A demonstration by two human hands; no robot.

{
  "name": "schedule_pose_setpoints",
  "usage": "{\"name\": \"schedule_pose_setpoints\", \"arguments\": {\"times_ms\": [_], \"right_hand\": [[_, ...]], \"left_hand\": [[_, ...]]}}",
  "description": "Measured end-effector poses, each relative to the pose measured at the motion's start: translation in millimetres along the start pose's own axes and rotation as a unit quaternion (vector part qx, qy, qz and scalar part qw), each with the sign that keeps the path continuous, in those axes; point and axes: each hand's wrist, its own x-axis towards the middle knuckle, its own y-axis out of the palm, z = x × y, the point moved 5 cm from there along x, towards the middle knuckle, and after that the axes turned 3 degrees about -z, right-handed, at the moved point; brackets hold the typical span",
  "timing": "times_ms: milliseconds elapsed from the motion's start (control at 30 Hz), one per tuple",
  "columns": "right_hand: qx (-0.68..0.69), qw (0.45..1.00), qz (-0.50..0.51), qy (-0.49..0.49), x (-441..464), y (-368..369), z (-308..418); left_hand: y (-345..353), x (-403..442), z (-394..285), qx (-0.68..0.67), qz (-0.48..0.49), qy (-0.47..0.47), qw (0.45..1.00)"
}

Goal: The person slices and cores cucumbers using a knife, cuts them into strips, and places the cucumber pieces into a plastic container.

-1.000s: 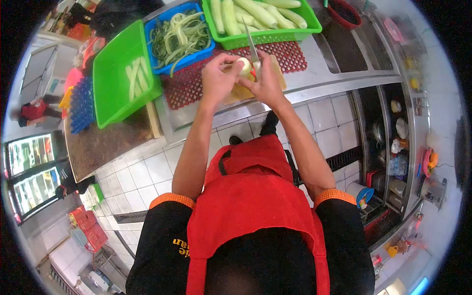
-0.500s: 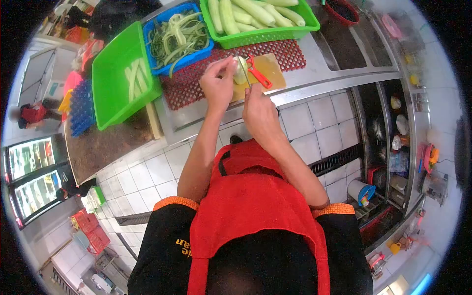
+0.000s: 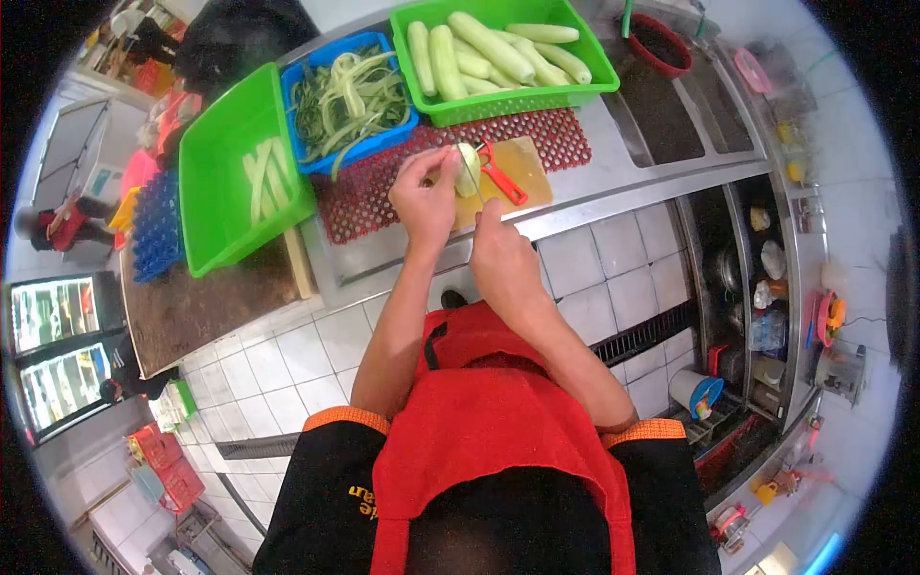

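My left hand [image 3: 427, 196] grips a pale green peeled vegetable [image 3: 468, 171] over the tan cutting board [image 3: 527, 172]. My right hand [image 3: 505, 257] is closed round the handle of a knife [image 3: 474, 182], whose blade lies against the vegetable. A red peeler [image 3: 503, 180] rests on the board just right of the blade. Beyond the board, a green basket [image 3: 517, 101] holds several peeled vegetables. Long green peelings [image 3: 350, 96] fill a blue basket [image 3: 359, 149] to its left. Pale strips [image 3: 266, 177] lie in another green basket [image 3: 206, 196] at the left.
A red perforated mat [image 3: 369, 196] lies under and behind the board on the steel counter [image 3: 599, 177]. A sink [image 3: 661, 120] with a red strainer [image 3: 661, 62] is at the right. Far left, a person [image 3: 72, 222] in red stands beyond a blue rack [image 3: 156, 225].
The knife, upright in my right hand a second ago, has come down against the vegetable. My right hand has moved nearer my body, uncovering the peeler. The view has tilted slightly.
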Motion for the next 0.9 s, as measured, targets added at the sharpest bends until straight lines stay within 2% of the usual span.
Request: {"name": "schedule_pose_setpoints", "arguments": {"times_ms": [67,200,267,400,500,533,600,633,767,867,900], "right_hand": [[0.013,1.0,0.005,0.008,4,-1,1],[0.072,0.997,0.003,0.003,14,1,-6],[0.083,0.997,0.006,0.003,17,2,-5],[0.056,0.997,0.037,0.025,21,8,-3],[0.065,0.997,0.028,0.027,24,10,-5],[0.067,0.997,0.026,0.03,23,9,-6],[0.06,0.997,0.03,0.031,23,7,-6],[0.054,0.998,0.032,0.028,23,5,-4],[0.061,0.997,0.025,0.033,23,2,-4],[0.079,0.996,0.021,0.041,20,2,-8],[0.077,0.996,0.028,0.041,21,1,-7]], "left_hand": [[1,-1,2,-0.026,0.009,-0.048,0.998],[2,-7,6,-0.054,0.015,-0.064,0.996],[1,-11,-9,-0.012,0.018,-0.01,1.0],[1,-10,-5,-0.009,0.006,-0.023,1.0],[3,7,-25,0.082,0.17,0.088,0.978],[-1,17,-28,0.082,0.174,0.086,0.978],[8,29,-35,0.137,0.34,0.081,0.927],[11,34,-40,0.132,0.349,0.11,0.921],[18,42,-43,0.138,0.381,0.129,0.905],[23,36,-42,0.126,0.386,0.117,0.906],[22,35,-42,0.133,0.363,0.141,0.911]]}}
